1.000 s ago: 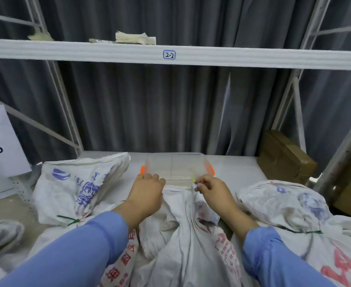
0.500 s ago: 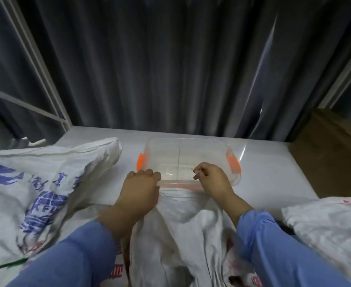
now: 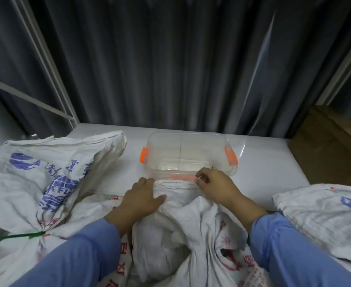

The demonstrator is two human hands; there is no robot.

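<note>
A clear plastic box (image 3: pixel 188 150) with orange handles stands on the white shelf board (image 3: pixel 261 168), with nothing visible inside it. A white woven sack (image 3: pixel 180 226) with red print lies bunched just in front of the box, its mouth against the near wall. My left hand (image 3: pixel 142 196) lies on the sack's top, fingers curled over the fabric edge and thumb spread across it. At the box's near rim, my right hand (image 3: pixel 216 184) pinches a thin small strip (image 3: pixel 198 177) between thumb and fingers.
A tied sack (image 3: pixel 46 172) with blue print and a green tie (image 3: pixel 21 236) fills the left side. Another white sack (image 3: pixel 323 214) lies at the right, with a brown cardboard box (image 3: pixel 327 141) behind it. Dark curtains and grey rack posts (image 3: pixel 44 61) close off the back.
The view has dropped and closed in on the shelf. My left hand has slid back from the box's near rim onto the sack's top. My right hand stays at the rim, still pinching.
</note>
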